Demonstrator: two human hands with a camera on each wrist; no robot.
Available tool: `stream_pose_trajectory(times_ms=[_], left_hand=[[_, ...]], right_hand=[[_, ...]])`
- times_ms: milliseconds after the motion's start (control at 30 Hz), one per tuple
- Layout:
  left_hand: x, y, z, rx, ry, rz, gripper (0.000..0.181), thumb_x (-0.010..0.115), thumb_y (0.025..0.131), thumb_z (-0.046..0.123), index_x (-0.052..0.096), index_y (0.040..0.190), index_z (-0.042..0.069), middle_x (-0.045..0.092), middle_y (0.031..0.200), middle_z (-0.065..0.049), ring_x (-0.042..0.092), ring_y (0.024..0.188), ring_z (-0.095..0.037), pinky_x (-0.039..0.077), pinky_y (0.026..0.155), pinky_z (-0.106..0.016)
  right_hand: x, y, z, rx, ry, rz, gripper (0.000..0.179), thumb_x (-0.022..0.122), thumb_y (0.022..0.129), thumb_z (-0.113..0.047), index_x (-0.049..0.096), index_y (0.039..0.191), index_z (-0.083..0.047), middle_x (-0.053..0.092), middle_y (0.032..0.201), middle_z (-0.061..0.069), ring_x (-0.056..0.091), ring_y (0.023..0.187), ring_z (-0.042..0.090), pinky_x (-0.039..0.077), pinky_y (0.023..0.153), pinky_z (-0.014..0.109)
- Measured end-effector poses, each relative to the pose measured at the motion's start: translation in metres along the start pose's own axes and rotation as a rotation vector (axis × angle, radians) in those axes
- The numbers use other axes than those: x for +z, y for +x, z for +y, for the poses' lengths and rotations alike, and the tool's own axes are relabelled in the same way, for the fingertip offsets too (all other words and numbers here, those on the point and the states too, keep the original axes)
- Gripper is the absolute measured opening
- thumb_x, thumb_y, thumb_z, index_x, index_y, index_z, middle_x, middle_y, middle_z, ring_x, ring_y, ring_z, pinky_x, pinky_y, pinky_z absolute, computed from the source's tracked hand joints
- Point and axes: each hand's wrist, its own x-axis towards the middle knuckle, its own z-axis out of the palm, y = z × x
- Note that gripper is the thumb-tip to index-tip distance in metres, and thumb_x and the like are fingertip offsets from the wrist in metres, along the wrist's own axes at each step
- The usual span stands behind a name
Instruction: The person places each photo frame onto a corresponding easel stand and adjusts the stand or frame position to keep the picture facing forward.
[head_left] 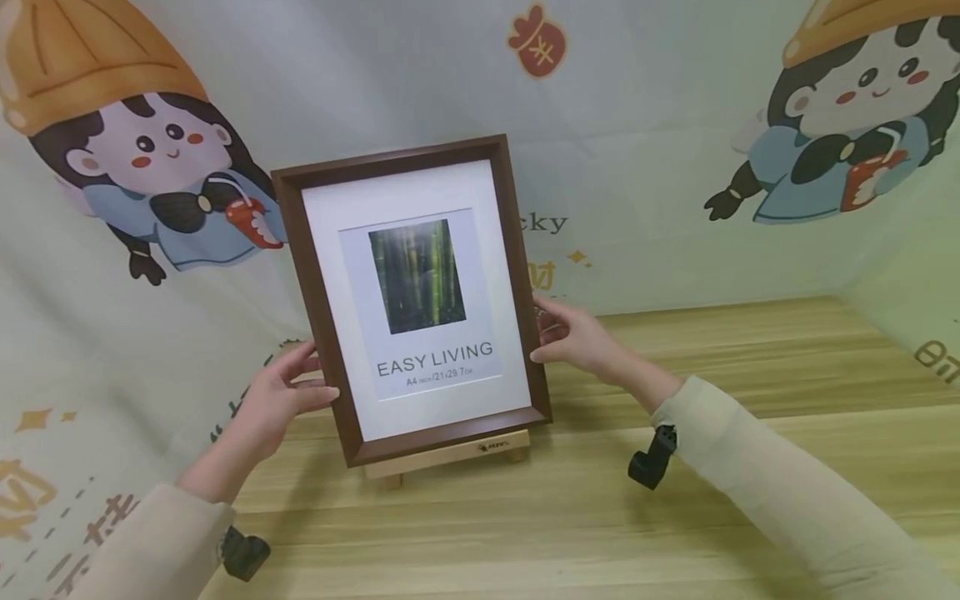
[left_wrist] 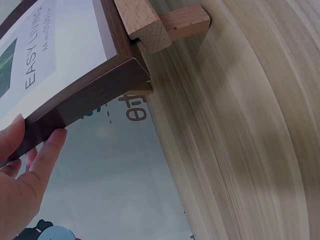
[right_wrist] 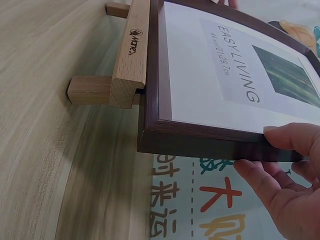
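Observation:
A brown picture frame (head_left: 431, 433) with a white mat and a bamboo picture stands upright, leaning back, on a small wooden easel (head_left: 450, 454). Its lower edge sits at the easel's ledge, as the right wrist view shows. My left hand (head_left: 281, 400) grips the frame's left side low down, thumb on the front and fingers at the side and behind. On the opposite side, my right hand (head_left: 573, 337) holds the frame the same way, with the thumb (right_wrist: 287, 136) at the front edge. Most of the easel is hidden behind the frame.
A wood-grain table (head_left: 600, 508) lies under the easel. Behind it hangs a pale cloth backdrop (head_left: 660, 150) printed with cartoon figures and lettering. Small black cameras (head_left: 652, 457) are strapped at both wrists.

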Motion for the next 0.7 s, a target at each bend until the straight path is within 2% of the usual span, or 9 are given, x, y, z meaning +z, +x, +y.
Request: stream_pose_trajectory(times_ms=[133, 300, 500, 567, 700], left_hand=[[0.001, 0.000, 0.000, -0.004, 0.002, 0.004, 0.076, 0.060, 0.087, 0.007, 0.014, 0.147, 0.011, 0.033, 0.139, -0.024, 0.045, 0.118, -0.034, 0.051, 0.084, -0.022], [0.003, 0.001, 0.000, 0.001, -0.004, -0.008, 0.075, 0.056, 0.089, 0.004, 0.011, 0.148, 0.011, 0.030, 0.140, -0.025, 0.039, 0.122, -0.038, 0.051, 0.085, -0.021], [0.004, 0.002, -0.003, 0.029, -0.005, -0.010, 0.073, 0.053, 0.090, 0.000, 0.010, 0.148, 0.011, 0.031, 0.139, -0.026, 0.040, 0.121, -0.038, 0.050, 0.082, -0.017], [0.005, 0.002, -0.004, 0.040, 0.001, -0.003, 0.072, 0.052, 0.090, -0.001, 0.011, 0.148, 0.010, 0.031, 0.138, -0.026, 0.042, 0.119, -0.035, 0.050, 0.080, -0.015], [0.009, 0.000, -0.008, 0.039, -0.010, 0.027, 0.068, 0.049, 0.091, -0.002, 0.011, 0.147, 0.005, 0.033, 0.137, -0.027, 0.050, 0.106, -0.013, 0.051, 0.079, -0.015]], right_hand=[[0.000, -0.001, 0.001, -0.007, 0.015, -0.003, 0.082, 0.065, 0.076, 0.005, 0.020, 0.145, -0.002, 0.048, 0.117, 0.023, 0.053, 0.102, 0.030, 0.051, 0.087, 0.033], [0.000, -0.003, 0.003, 0.013, 0.024, -0.022, 0.082, 0.063, 0.079, 0.002, 0.017, 0.146, -0.006, 0.045, 0.120, 0.022, 0.049, 0.107, 0.031, 0.051, 0.087, 0.034], [0.005, -0.010, 0.012, 0.039, 0.104, -0.116, 0.075, 0.051, 0.092, -0.008, 0.003, 0.148, -0.014, 0.039, 0.123, 0.023, 0.050, 0.104, 0.030, 0.053, 0.084, 0.036], [0.008, -0.013, 0.017, 0.028, 0.108, -0.128, 0.072, 0.048, 0.094, -0.011, 0.001, 0.148, -0.015, 0.038, 0.124, 0.025, 0.053, 0.102, 0.031, 0.053, 0.084, 0.037], [0.015, -0.017, 0.024, -0.016, 0.106, -0.093, 0.068, 0.045, 0.096, -0.015, 0.001, 0.148, -0.016, 0.037, 0.125, 0.026, 0.051, 0.102, 0.030, 0.053, 0.084, 0.037]])
